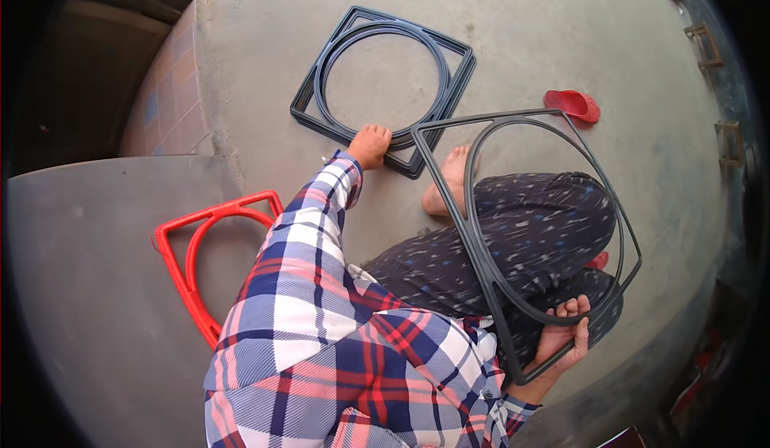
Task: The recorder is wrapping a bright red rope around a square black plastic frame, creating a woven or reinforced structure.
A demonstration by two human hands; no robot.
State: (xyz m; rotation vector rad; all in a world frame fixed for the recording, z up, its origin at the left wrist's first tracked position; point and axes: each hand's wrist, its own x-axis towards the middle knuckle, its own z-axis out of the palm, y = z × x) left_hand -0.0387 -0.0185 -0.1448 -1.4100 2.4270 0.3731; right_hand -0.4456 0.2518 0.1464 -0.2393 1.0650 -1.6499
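A stack of dark square plastic frames (461,67), each with a round ring inside, lies on the floor ahead of me. My left hand (370,145) reaches to its near edge, fingers curled over the rim there. In my right hand (568,336) is a single black square frame with a ring (480,263). It is tilted over my legs, and my fingers wrap its lower right part. The held frame's far left corner comes close to the stack; whether they touch I cannot tell.
A red frame of similar shape (175,263) lies to my left, partly behind my sleeve. One red clog (573,105) stands on the floor at the right, beyond my bare foot (453,179). Small wooden stands (704,45) line the far right. A tiled step (172,87) is at the left.
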